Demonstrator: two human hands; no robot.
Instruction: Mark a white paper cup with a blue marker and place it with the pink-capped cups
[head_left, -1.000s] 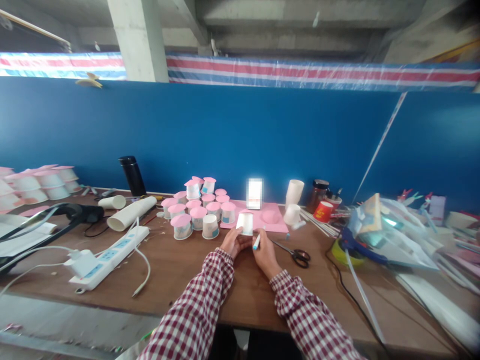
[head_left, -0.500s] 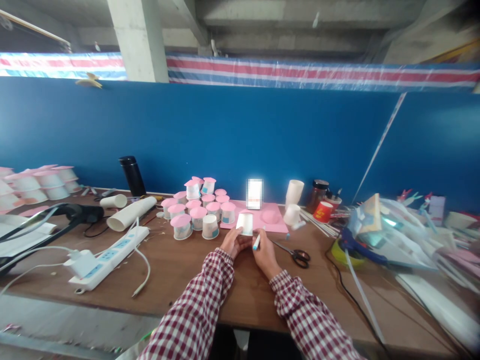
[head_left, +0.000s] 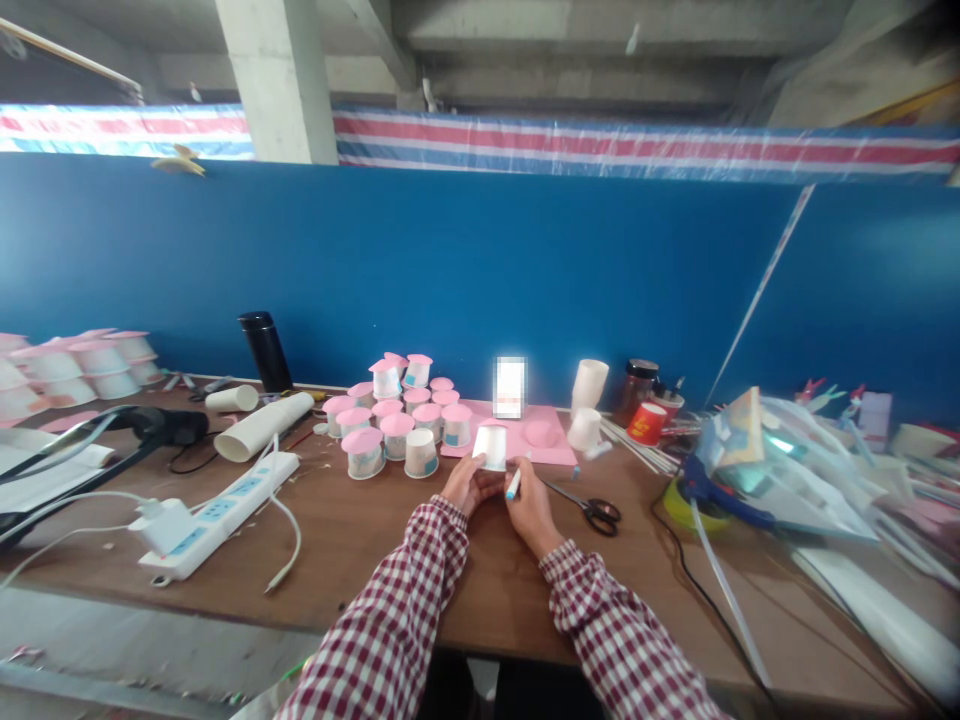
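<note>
My left hand (head_left: 466,484) is closed on a white paper cup (head_left: 492,449), held bottom-up just above the table. Close beside it, my right hand (head_left: 531,508) grips a marker (head_left: 514,485) with a light blue end pointing back toward me. The marker's tip is hard to make out near the cup. Left of my hands, another upside-down paper cup (head_left: 421,454) stands at the front of a group of cups topped with pink paper discs (head_left: 363,441). Behind the held cup lies a pink sheet (head_left: 562,443) with a round pink piece (head_left: 541,432) on it.
Scissors (head_left: 600,514) lie right of my hand. A bright, blurred-out screen (head_left: 510,388) stands behind. To the left are a power strip (head_left: 225,515), a white roll (head_left: 262,428) and a black bottle (head_left: 265,352). A red cup (head_left: 646,424) and a cluttered plastic bag (head_left: 795,470) are at right.
</note>
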